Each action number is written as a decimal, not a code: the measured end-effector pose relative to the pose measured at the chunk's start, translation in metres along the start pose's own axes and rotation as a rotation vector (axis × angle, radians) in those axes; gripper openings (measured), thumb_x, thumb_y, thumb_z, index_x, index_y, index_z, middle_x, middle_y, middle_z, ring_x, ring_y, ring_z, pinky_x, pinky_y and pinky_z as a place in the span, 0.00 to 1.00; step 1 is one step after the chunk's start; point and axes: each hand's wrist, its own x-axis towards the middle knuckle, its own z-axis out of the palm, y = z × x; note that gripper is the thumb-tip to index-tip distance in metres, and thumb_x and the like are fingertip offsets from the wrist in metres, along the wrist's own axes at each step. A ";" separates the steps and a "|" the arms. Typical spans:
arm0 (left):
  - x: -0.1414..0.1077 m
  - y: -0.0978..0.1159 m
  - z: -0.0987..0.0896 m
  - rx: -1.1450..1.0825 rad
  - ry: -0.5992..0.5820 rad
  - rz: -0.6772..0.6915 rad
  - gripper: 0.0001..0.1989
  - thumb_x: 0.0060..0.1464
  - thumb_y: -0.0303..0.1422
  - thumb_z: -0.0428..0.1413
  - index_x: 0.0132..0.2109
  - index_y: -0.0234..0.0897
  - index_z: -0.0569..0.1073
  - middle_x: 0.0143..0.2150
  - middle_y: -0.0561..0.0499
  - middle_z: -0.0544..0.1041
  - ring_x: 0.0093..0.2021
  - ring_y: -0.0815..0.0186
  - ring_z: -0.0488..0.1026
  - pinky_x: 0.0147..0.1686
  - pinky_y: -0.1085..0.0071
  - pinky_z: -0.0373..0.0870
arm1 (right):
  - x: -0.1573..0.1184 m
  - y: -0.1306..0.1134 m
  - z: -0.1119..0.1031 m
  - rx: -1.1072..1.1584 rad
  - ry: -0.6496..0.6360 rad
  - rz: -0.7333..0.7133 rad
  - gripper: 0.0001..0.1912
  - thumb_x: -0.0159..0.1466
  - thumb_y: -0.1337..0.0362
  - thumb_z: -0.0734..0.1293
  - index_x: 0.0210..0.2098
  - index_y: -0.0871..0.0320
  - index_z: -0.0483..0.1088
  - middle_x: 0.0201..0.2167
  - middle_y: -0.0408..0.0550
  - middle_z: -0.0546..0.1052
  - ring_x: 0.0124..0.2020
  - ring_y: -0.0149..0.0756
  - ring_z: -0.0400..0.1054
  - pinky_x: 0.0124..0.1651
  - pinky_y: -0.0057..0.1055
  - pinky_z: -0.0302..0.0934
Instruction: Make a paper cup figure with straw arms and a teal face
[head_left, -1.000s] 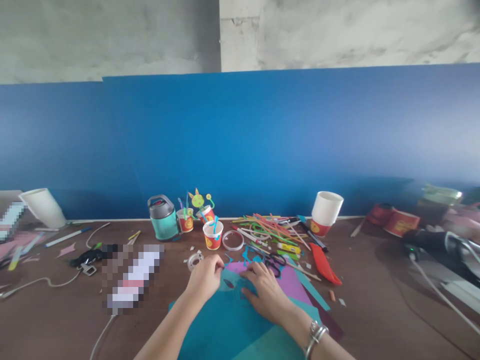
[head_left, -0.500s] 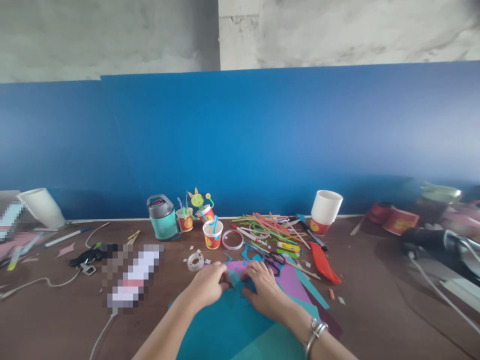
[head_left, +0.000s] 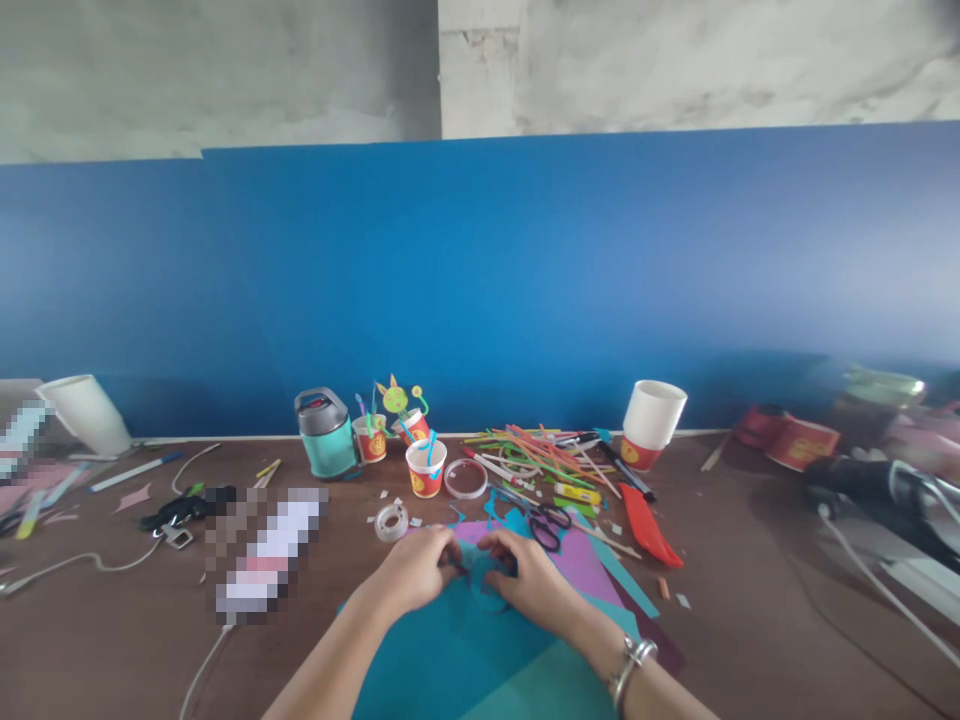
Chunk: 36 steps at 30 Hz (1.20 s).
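Note:
A blue rounded paper cutout [head_left: 489, 592] lies between my hands, over a stack of teal paper sheets [head_left: 420, 650]. My left hand [head_left: 421, 568] is closed at its left side, thumb and fingertips pinched on the paper. My right hand [head_left: 529, 575] curves over the cutout's right side, thumb and fingers closed on it; the exact contact is partly hidden. A purple sheet [head_left: 581, 570] shows beneath the teal ones. Just beyond my right hand rest dark-handled scissors [head_left: 547, 525] and blue paper scraps [head_left: 495, 505].
A tape roll [head_left: 391, 522] and a larger ring of tape [head_left: 466, 479] lie ahead. Behind stand a paper cup with blue strips [head_left: 426, 472] and a teal flask [head_left: 328, 445]. Coloured sticks [head_left: 540, 455], a glue stick [head_left: 577, 494] and a red wrapper [head_left: 646, 525] spread to the right.
My right hand's fingers have lifted and curled in from lying flatter on the paper, so the rounded blue cutout shows more. The left hand has barely moved.

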 end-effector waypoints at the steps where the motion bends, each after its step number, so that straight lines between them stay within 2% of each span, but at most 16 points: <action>1: 0.000 0.000 -0.001 0.002 0.000 0.011 0.06 0.49 0.29 0.58 0.37 0.39 0.76 0.36 0.48 0.77 0.38 0.59 0.75 0.33 0.71 0.61 | 0.001 0.001 -0.001 0.044 0.007 -0.007 0.16 0.50 0.72 0.63 0.38 0.59 0.74 0.34 0.48 0.79 0.36 0.40 0.71 0.40 0.33 0.63; 5: -0.002 0.002 -0.003 0.000 -0.002 0.040 0.06 0.48 0.26 0.58 0.36 0.40 0.76 0.39 0.48 0.76 0.40 0.59 0.74 0.36 0.71 0.62 | 0.005 0.008 -0.002 0.150 0.064 -0.021 0.11 0.53 0.68 0.64 0.32 0.58 0.78 0.30 0.47 0.80 0.33 0.42 0.72 0.39 0.35 0.65; 8: -0.003 0.002 -0.002 -0.034 -0.005 0.050 0.07 0.47 0.25 0.58 0.36 0.39 0.75 0.39 0.48 0.76 0.41 0.58 0.74 0.37 0.70 0.62 | 0.007 0.016 0.000 0.184 0.104 -0.007 0.12 0.53 0.66 0.64 0.32 0.58 0.79 0.28 0.47 0.80 0.33 0.43 0.71 0.38 0.36 0.65; 12: -0.002 0.000 0.002 -0.094 -0.028 0.047 0.09 0.48 0.24 0.56 0.38 0.39 0.75 0.34 0.49 0.78 0.36 0.59 0.75 0.33 0.71 0.61 | 0.009 0.021 0.001 0.213 0.142 0.012 0.15 0.53 0.65 0.63 0.35 0.59 0.79 0.32 0.50 0.80 0.36 0.45 0.72 0.43 0.39 0.65; 15: 0.002 0.000 0.004 -0.296 0.032 0.005 0.11 0.46 0.24 0.57 0.39 0.38 0.76 0.33 0.50 0.78 0.36 0.59 0.74 0.35 0.70 0.62 | 0.011 0.024 0.001 0.257 0.170 0.029 0.16 0.51 0.66 0.63 0.36 0.60 0.79 0.32 0.50 0.79 0.36 0.44 0.72 0.43 0.39 0.65; 18: 0.009 0.003 0.007 -0.568 0.103 -0.067 0.04 0.48 0.28 0.56 0.34 0.37 0.75 0.30 0.50 0.76 0.33 0.61 0.72 0.34 0.70 0.63 | 0.012 0.025 0.000 0.333 0.216 0.054 0.17 0.50 0.66 0.65 0.37 0.60 0.78 0.26 0.46 0.77 0.30 0.40 0.70 0.35 0.35 0.65; 22: 0.017 0.009 0.016 -0.785 0.096 -0.166 0.10 0.53 0.38 0.52 0.38 0.36 0.71 0.26 0.53 0.73 0.25 0.65 0.71 0.24 0.72 0.63 | 0.013 0.022 -0.003 0.534 0.225 0.099 0.14 0.50 0.63 0.68 0.36 0.60 0.75 0.25 0.45 0.77 0.28 0.37 0.70 0.32 0.32 0.64; 25: 0.018 0.015 0.027 -0.936 0.079 -0.227 0.13 0.54 0.42 0.49 0.37 0.37 0.70 0.26 0.53 0.72 0.26 0.66 0.71 0.24 0.74 0.64 | 0.012 0.017 -0.004 0.608 0.203 0.099 0.15 0.51 0.60 0.70 0.36 0.60 0.74 0.27 0.46 0.78 0.30 0.38 0.71 0.34 0.33 0.65; 28: 0.016 0.024 0.034 -1.081 0.042 -0.257 0.20 0.58 0.48 0.45 0.35 0.38 0.72 0.27 0.51 0.73 0.27 0.66 0.71 0.23 0.74 0.63 | 0.011 0.015 -0.004 0.593 0.198 0.058 0.16 0.50 0.59 0.71 0.36 0.60 0.74 0.28 0.46 0.78 0.31 0.38 0.71 0.35 0.33 0.65; 30: 0.012 0.031 0.035 -1.174 -0.003 -0.264 0.22 0.56 0.53 0.49 0.36 0.39 0.73 0.27 0.52 0.74 0.26 0.66 0.71 0.21 0.74 0.62 | 0.010 0.013 -0.002 0.565 0.182 0.029 0.15 0.51 0.59 0.70 0.37 0.60 0.74 0.26 0.46 0.77 0.29 0.38 0.71 0.33 0.33 0.65; 33: 0.006 0.038 0.032 -1.158 -0.034 -0.226 0.21 0.49 0.52 0.58 0.43 0.42 0.75 0.34 0.53 0.77 0.30 0.65 0.73 0.21 0.76 0.62 | 0.007 0.009 0.000 0.472 0.158 -0.016 0.12 0.55 0.61 0.68 0.37 0.60 0.73 0.26 0.46 0.78 0.29 0.38 0.72 0.33 0.32 0.66; 35: 0.005 0.039 0.030 -1.109 -0.028 -0.190 0.23 0.48 0.50 0.60 0.48 0.44 0.75 0.38 0.53 0.78 0.32 0.64 0.73 0.19 0.77 0.62 | 0.003 0.005 0.000 0.387 0.146 -0.068 0.11 0.57 0.64 0.65 0.39 0.59 0.73 0.32 0.49 0.79 0.35 0.40 0.74 0.38 0.33 0.68; 36: 0.005 0.038 0.030 -1.101 -0.022 -0.176 0.23 0.48 0.49 0.60 0.49 0.44 0.75 0.37 0.54 0.78 0.31 0.65 0.72 0.18 0.78 0.60 | 0.001 0.003 0.000 0.342 0.141 -0.103 0.11 0.59 0.64 0.64 0.41 0.59 0.73 0.35 0.50 0.80 0.38 0.41 0.74 0.41 0.34 0.68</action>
